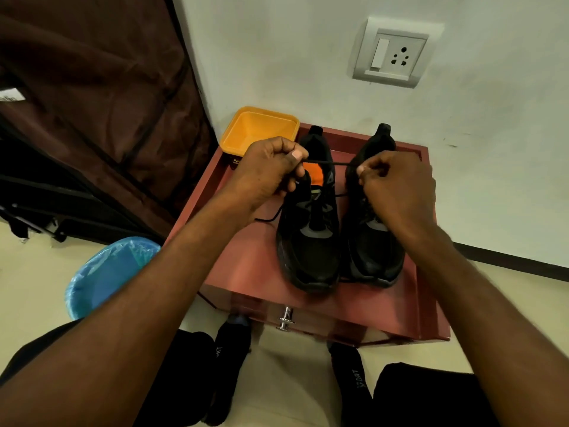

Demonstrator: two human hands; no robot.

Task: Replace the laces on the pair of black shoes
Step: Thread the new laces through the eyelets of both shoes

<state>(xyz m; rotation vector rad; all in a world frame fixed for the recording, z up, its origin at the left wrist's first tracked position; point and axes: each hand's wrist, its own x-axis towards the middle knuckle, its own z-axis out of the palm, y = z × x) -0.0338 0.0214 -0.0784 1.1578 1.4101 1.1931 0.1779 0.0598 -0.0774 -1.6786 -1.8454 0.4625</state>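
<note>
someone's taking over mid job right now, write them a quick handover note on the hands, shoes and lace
Left hand: pinching one end of the black lace.
Right hand: pinching the other end; the lace runs taut between them above the shoes.
Left shoe and right shoe: side by side on the red cabinet, toes toward you.
Yellow tub: back left corner.
Done: cannot tell how far lacing has got; the hands hide the eyelets.
Left: thread and finish both shoes.

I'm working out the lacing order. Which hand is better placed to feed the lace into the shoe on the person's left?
Probably the left hand: its grip pinches the black lace directly over the left shoe, by its open orange-lined collar. The right hand holds the other end above the right shoe.
</note>
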